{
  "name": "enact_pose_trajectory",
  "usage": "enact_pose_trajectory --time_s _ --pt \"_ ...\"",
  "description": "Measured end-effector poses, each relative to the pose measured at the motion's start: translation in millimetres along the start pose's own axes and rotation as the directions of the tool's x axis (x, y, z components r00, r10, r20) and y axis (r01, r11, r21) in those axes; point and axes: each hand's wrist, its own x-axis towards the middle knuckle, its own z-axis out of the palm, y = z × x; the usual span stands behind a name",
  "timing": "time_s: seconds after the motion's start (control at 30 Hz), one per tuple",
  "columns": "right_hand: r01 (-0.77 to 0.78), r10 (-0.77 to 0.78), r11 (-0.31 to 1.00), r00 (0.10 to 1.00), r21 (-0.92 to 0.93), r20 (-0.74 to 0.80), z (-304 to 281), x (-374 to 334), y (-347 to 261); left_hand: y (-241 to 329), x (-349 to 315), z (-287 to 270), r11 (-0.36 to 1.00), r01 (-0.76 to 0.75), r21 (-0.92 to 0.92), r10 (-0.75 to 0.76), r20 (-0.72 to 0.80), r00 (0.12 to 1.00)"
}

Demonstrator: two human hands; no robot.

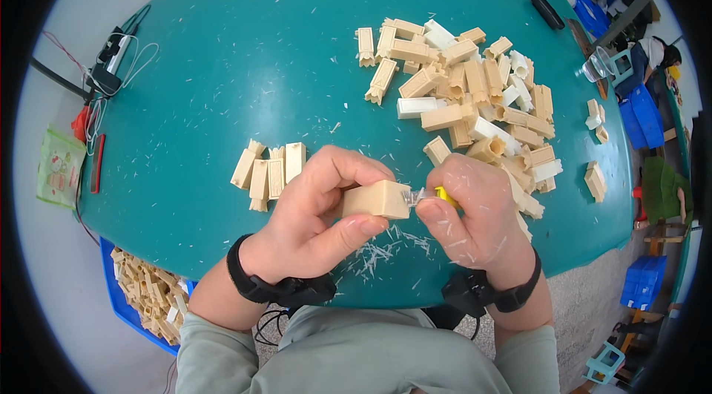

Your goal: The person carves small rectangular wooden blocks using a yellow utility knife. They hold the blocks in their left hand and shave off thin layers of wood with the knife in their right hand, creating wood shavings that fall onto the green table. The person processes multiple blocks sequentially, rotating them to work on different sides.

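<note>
My left hand (311, 205) is closed round a beige rectangular plastic block (377, 199), its smooth end turned to the right. My right hand (475, 212) grips a small cutter-like tool with a yellow part (446, 196). The tool's pale tip touches or nearly touches the block's right end, among whitish shavings; its exact shape is hidden by my fingers. Thin white shavings (382, 253) lie on the green table (200, 97) below my hands, and some cling to my right hand. Left of my left hand sit several beige blocks (276, 177) in a small group.
A large heap of beige and white blocks (475, 82) spreads beyond my right hand. A black object (546, 10) and a clear cup (595, 66) lie near the right edge. At lower left, a blue crate (122, 309) holds more blocks. A power strip (111, 60) with cables hangs at the left edge.
</note>
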Motion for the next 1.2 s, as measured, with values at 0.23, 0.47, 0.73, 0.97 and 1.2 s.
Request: enact_pose_trajectory --time_s 0.23,0.47,0.73,0.97,1.2 --pt "-0.23 0.236 0.966 0.971 0.116 -0.04 -1 0 0 9 1 6 0.991 0.059 -0.118 -0.059 0.007 0.998" --pt "-0.338 0.33 0.908 0.941 0.247 0.075 -2 -2 -14 -1 5 4 0.999 -0.029 0.031 0.034 -0.167 0.985" --pt "-0.301 0.296 0.937 0.954 0.178 0.053 7 -3 -12 -2 5 -1 0.761 -0.147 0.632 0.259 -0.088 0.962" --pt "-0.308 0.306 0.947 0.952 0.096 0.029 10 -4 -10 -4 8 -3 0.596 -0.264 0.759 0.383 0.02 0.924" --pt "-0.44 0.438 0.897 0.898 -0.045 -0.044 6 1 1 2 7 8 0.72 -0.35 0.599 0.435 0.003 0.9"
